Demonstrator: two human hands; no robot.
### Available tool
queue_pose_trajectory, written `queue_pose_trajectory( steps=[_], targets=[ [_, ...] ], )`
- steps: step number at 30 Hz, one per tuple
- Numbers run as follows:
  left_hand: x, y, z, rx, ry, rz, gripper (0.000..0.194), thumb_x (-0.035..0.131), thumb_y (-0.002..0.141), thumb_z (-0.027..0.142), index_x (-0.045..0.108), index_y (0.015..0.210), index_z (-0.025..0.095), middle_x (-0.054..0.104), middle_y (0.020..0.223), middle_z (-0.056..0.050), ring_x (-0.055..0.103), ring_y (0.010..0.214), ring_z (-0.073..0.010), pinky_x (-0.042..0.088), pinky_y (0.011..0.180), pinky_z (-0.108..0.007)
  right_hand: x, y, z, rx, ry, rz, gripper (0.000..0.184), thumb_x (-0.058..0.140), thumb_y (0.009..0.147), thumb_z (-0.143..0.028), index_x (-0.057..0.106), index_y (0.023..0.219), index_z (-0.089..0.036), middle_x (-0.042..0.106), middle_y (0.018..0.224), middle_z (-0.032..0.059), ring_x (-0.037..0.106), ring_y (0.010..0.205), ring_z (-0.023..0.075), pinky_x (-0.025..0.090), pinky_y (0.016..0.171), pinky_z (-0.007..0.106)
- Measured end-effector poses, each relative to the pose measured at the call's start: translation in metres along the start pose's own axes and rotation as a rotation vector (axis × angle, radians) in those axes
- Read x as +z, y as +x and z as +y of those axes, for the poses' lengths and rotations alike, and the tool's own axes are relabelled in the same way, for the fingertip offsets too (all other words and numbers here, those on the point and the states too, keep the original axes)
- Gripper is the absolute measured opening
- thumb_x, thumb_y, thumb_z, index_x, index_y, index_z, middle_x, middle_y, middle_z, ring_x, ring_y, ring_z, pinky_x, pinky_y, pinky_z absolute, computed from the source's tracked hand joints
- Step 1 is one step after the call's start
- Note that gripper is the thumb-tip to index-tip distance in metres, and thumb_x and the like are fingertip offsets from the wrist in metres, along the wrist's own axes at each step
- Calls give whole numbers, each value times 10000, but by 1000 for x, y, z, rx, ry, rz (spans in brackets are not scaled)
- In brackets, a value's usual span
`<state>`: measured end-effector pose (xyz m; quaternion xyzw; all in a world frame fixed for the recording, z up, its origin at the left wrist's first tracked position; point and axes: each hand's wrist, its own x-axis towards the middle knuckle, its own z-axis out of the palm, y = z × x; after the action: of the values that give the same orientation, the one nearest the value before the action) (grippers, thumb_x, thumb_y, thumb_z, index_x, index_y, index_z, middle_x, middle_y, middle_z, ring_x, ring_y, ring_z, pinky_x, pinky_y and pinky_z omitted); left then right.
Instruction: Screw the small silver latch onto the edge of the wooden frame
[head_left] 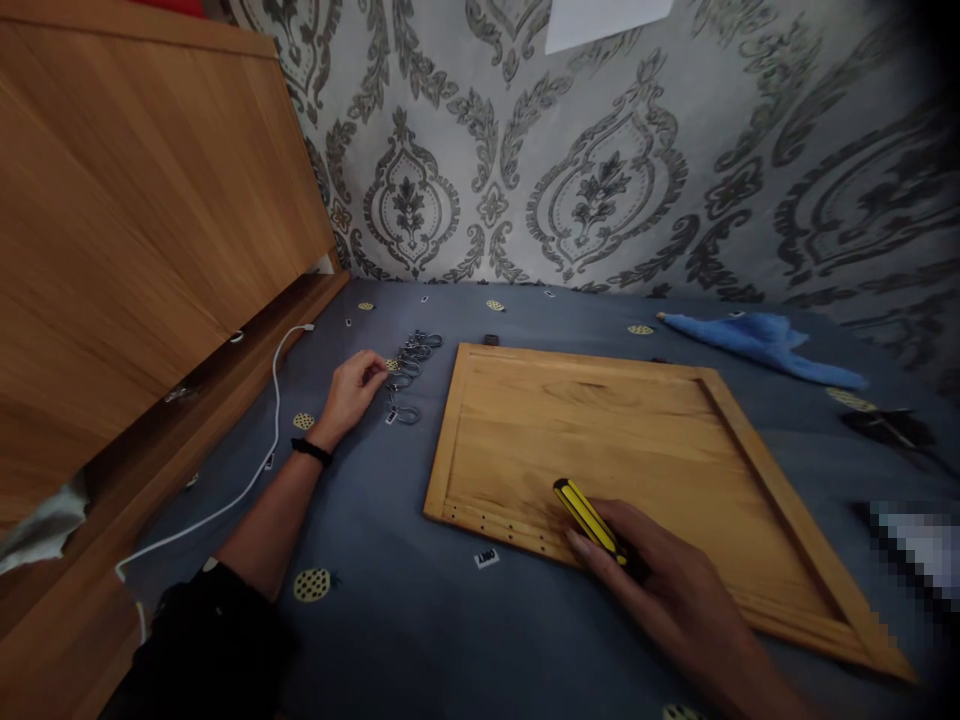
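Observation:
A framed wooden panel (637, 450) lies flat on a blue-grey sheet (390, 600) with small yellow pineapple prints. My right hand (660, 590) rests on the panel's near edge, closed round a yellow-and-black tool handle (589, 515) that points up and left. My left hand (354, 392) reaches out to the left of the panel, its fingers pinched at a small piece on the edge of a cluster of metal rings and hooks (409, 375). What the fingers pinch is too small to name. A black band circles my left wrist.
A wooden headboard or cabinet side (135, 230) rises at the left. A white cable (262, 450) trails along its base. A blue cloth (765, 345) lies at the back right, a dark object (889, 428) beyond the panel's right side. Patterned wallpaper (600, 150) closes the back.

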<state>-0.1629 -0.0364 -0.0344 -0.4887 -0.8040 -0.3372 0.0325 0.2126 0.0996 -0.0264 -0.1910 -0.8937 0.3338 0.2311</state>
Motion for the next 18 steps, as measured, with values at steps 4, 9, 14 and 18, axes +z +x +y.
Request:
queue_pose_trajectory(
  steps=[4, 9, 14, 18],
  targets=[
    [-1, -4, 3, 50, 52, -81, 292, 599, 964, 371, 621, 1134, 134, 654, 1099, -80, 653, 960, -186, 581, 855, -387, 1, 0, 0, -43, -8, 21, 272, 557, 944, -412, 704, 1036, -202, 760, 970, 97, 736, 821, 231, 616, 709, 333],
    [0, -5, 4, 79, 104, -127, 288, 597, 965, 368, 623, 1133, 136, 654, 1108, -82, 652, 976, -190, 577, 873, -397, 2, -2, 2, -91, -26, 46, 284, 548, 961, -418, 695, 1064, -198, 761, 989, 104, 740, 817, 226, 622, 692, 331],
    [3, -5, 4, 72, 143, -145, 288, 600, 962, 365, 623, 1140, 139, 648, 1135, -86, 645, 1012, -200, 570, 899, -413, 3, -2, 4, -76, -43, 29, 309, 547, 963, -430, 699, 1090, -194, 760, 1003, 113, 742, 824, 241, 627, 700, 353],
    [5, -4, 4, 57, 142, -159, 296, 604, 960, 365, 620, 1149, 138, 645, 1148, -89, 642, 1031, -207, 567, 910, -423, 2, -1, 3, -92, -38, 42, 298, 541, 965, -427, 699, 1068, -195, 758, 986, 110, 740, 813, 233, 623, 687, 338]
  ],
)
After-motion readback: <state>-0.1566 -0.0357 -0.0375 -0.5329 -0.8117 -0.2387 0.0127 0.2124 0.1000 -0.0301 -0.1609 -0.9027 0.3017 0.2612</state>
